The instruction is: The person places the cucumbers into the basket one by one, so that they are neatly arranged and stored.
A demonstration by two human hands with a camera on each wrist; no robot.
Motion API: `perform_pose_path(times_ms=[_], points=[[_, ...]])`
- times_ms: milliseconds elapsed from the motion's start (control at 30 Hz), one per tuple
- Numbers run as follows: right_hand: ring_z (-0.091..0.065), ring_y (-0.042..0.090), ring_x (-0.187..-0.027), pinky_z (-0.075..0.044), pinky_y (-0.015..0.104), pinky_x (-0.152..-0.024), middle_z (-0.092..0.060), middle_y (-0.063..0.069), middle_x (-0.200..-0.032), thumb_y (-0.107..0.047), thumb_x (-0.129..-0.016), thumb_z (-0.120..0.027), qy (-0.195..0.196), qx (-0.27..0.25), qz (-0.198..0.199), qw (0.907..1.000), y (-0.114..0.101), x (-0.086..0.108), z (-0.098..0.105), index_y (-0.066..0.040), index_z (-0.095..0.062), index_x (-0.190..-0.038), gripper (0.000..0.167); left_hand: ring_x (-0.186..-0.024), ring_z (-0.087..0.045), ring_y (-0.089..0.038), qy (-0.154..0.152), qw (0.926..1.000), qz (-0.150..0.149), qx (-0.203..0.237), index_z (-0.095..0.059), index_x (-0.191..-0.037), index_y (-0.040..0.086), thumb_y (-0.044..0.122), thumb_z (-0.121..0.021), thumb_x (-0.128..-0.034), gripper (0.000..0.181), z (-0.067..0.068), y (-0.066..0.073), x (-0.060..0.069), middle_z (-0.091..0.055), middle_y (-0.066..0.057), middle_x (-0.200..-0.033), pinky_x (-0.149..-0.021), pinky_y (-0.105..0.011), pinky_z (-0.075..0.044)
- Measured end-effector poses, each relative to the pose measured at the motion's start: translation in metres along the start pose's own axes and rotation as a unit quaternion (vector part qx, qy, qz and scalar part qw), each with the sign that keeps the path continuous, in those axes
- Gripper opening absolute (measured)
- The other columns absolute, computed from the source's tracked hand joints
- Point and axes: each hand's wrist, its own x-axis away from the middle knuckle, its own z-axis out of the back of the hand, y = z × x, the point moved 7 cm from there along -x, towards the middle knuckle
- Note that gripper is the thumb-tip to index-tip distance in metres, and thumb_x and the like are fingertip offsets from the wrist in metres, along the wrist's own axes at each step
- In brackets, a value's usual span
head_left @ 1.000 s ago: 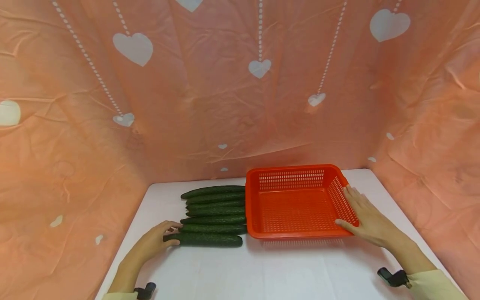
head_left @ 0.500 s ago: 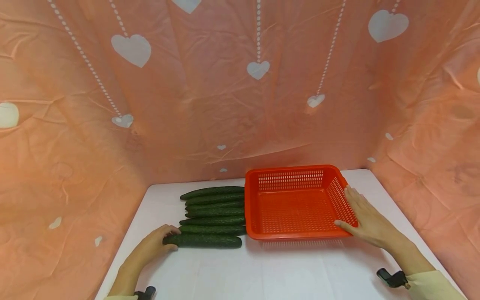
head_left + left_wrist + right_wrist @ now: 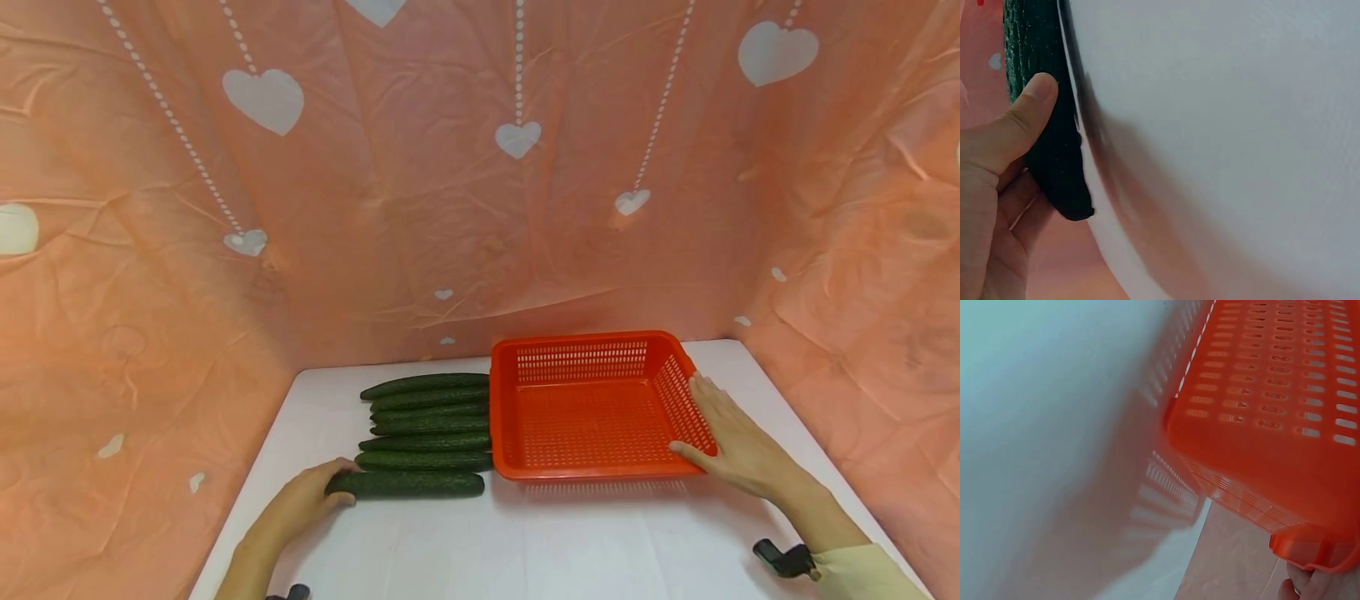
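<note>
The left hand [image 3: 315,490] has shifted, gripping one cucumber [image 3: 412,484] of seven.

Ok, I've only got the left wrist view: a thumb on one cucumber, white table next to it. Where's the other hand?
Observer: In the head view the right hand is at the right-hand end of a red basket, touching it.
Operator: Copy. Anything inside that basket?
Observer: No, its floor shows bare in the head view.
Operator: And is the cucumber in the left hand the only one out there?
Observer: No, a row of other cucumbers lies beyond it, on the left side of the basket.
</note>
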Motion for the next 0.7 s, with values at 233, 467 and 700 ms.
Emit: perform_pose_path(times_ms=[233,467,700], points=[[-0.01,0.05,-0.162,0.01,0.036,-0.132,-0.007,0.028,-0.177,-0.055,-0.1,-0.069,-0.003,-0.009,-0.008,0.9999,0.0,0.001,-0.001,-0.001,-0.002,-0.171,0.111,-0.11,-0.074,-0.032,0.044,0.9985,-0.032,-0.013,-0.071,-0.132,0.013,0.02,-0.081,-0.0964,0.037,0.014,0.01,0.006,-0.073,-0.012,-0.134,-0.095,-0.054,-0.06],[-0.009,0.049,-0.162,0.008,0.041,-0.132,-0.007,0.028,-0.177,-0.055,-0.1,-0.068,-0.002,-0.011,-0.008,0.9999,0.001,0.0,-0.002,-0.002,-0.002,-0.171,0.111,-0.107,-0.075,-0.034,0.095,0.9943,-0.042,-0.022,-0.071,-0.132,0.01,0.016,-0.082,-0.094,0.04,0.028,0.017,0.012,-0.074,-0.012,-0.132,-0.093,-0.056,-0.06],[-0.01,0.05,-0.162,0.011,0.035,-0.131,-0.007,0.028,-0.177,-0.054,-0.1,-0.069,0.0,-0.012,-0.005,0.9999,0.001,0.001,-0.003,-0.001,-0.003,-0.171,0.111,-0.112,-0.074,-0.034,0.164,0.9799,-0.094,-0.063,-0.073,-0.127,0.013,0.014,-0.087,-0.0884,0.041,0.045,0.028,0.022,-0.077,-0.005,-0.124,-0.093,-0.054,-0.061]])
